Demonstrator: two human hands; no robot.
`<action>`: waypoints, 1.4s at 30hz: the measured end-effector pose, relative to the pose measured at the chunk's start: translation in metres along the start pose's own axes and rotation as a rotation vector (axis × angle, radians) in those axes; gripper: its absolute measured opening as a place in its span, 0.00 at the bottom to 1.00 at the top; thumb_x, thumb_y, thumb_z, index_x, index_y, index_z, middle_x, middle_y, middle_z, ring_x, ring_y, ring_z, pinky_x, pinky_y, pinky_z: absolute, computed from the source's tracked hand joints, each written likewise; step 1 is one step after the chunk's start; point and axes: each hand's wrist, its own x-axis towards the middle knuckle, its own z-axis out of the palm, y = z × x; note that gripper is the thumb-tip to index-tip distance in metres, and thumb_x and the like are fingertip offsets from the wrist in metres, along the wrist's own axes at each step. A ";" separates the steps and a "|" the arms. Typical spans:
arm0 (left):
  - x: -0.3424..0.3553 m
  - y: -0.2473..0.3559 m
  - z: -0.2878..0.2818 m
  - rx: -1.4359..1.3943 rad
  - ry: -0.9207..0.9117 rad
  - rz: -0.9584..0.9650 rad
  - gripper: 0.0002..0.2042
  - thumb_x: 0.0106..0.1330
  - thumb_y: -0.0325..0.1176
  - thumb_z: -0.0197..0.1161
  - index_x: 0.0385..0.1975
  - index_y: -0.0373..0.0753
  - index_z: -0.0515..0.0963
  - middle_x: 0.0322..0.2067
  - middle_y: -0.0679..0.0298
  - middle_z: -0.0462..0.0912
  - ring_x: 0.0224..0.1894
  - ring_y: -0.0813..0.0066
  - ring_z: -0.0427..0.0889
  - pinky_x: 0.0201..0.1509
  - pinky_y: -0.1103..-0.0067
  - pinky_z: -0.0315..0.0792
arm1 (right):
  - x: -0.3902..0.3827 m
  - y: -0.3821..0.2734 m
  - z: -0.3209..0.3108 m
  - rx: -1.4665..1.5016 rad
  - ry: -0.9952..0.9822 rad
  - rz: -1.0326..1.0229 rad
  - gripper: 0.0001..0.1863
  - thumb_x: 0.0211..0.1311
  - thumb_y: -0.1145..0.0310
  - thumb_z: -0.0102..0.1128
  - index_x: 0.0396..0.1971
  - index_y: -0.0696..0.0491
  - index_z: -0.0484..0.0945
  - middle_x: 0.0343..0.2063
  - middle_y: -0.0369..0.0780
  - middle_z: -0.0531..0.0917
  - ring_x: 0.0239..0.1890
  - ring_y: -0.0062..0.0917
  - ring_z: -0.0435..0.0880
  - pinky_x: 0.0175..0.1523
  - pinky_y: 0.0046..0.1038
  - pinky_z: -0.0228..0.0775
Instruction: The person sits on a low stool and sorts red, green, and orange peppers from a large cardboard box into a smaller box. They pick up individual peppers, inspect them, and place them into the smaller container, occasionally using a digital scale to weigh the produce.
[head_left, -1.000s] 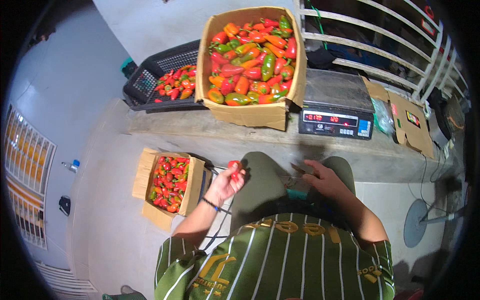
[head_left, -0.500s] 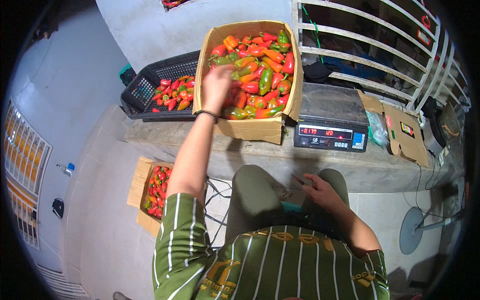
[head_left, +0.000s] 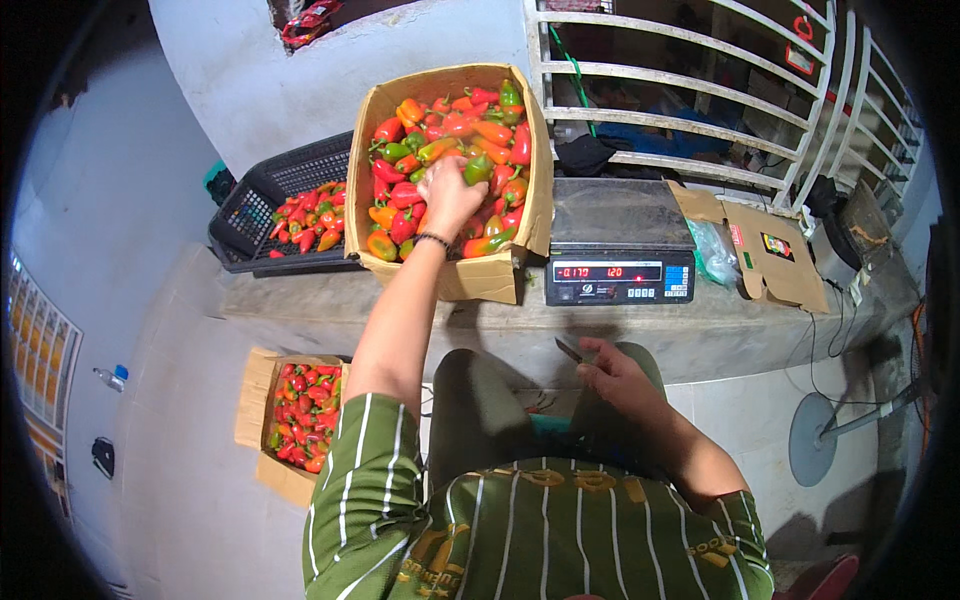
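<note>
Left hand [head_left: 448,195] closes fingers on a green pepper [head_left: 478,168] in the still-full far box [head_left: 480,280]; right hand [head_left: 610,378] grips a small knife [head_left: 568,349]; the floor box [head_left: 262,400] is part-filled.

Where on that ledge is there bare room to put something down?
The scale's flat pan is bare. A narrow strip of ledge runs in front of the black crate and the big pepper box. The flattened cardboard right of the scale is partly free. The pepper box is crowded, with the left hand in it.
</note>
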 end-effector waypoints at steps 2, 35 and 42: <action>-0.024 -0.006 -0.007 -0.500 0.015 0.129 0.24 0.50 0.34 0.64 0.47 0.34 0.66 0.50 0.57 0.69 0.53 0.65 0.68 0.57 0.71 0.61 | 0.002 -0.016 0.002 0.083 0.025 -0.025 0.28 0.57 0.63 0.57 0.57 0.53 0.61 0.24 0.35 0.72 0.28 0.17 0.69 0.34 0.22 0.63; -0.298 -0.054 -0.049 -2.189 -0.847 -0.825 0.24 0.56 0.40 0.62 0.48 0.35 0.66 0.31 0.58 0.70 0.24 0.74 0.66 0.22 0.79 0.61 | -0.004 0.031 -0.012 -0.238 -0.138 0.151 0.26 0.59 0.61 0.54 0.56 0.57 0.63 0.28 0.37 0.76 0.30 0.19 0.72 0.35 0.22 0.66; -0.309 -0.115 -0.034 -2.253 -0.153 -1.222 0.16 0.63 0.34 0.54 0.48 0.35 0.67 0.36 0.56 0.67 0.32 0.70 0.68 0.36 0.78 0.70 | -0.011 0.048 -0.013 0.132 -0.063 0.342 0.26 0.60 0.62 0.53 0.56 0.56 0.62 0.24 0.33 0.71 0.25 0.15 0.67 0.28 0.18 0.61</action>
